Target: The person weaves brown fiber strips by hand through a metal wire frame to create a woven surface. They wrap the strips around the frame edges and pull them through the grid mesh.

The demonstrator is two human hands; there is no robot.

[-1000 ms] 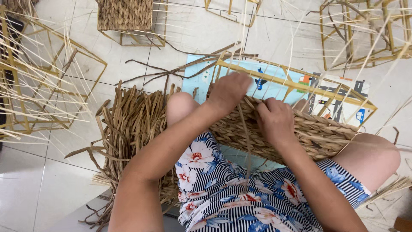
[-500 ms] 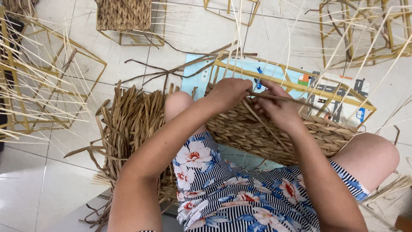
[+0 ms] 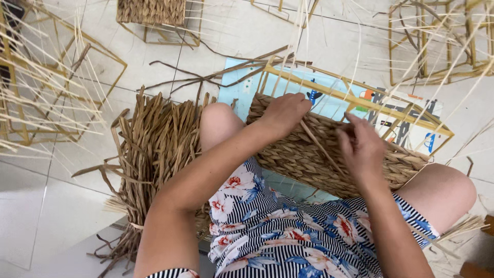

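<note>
A half-woven basket (image 3: 309,154) of brown twisted straw on a yellow metal frame (image 3: 360,100) lies across my lap. My left hand (image 3: 284,112) presses down on its upper left edge with the fingers curled over the weave. My right hand (image 3: 363,150) is over the middle of the woven wall, fingers loosely raised. A single straw strand (image 3: 316,144) runs slanting from under my left hand to my right thumb, which pinches it. My knees (image 3: 218,121) show on both sides of the basket.
A thick bundle of loose straw (image 3: 154,154) lies on the tiled floor at my left. Bare yellow frames with thin reeds stand at left (image 3: 46,87) and top right (image 3: 437,46). A part-woven frame (image 3: 152,13) stands at the top. A printed mat (image 3: 401,116) lies under the basket.
My right hand rose to the basket's top edge, then came back down and right, drawing the strand along. My left hand stayed on the upper edge.
</note>
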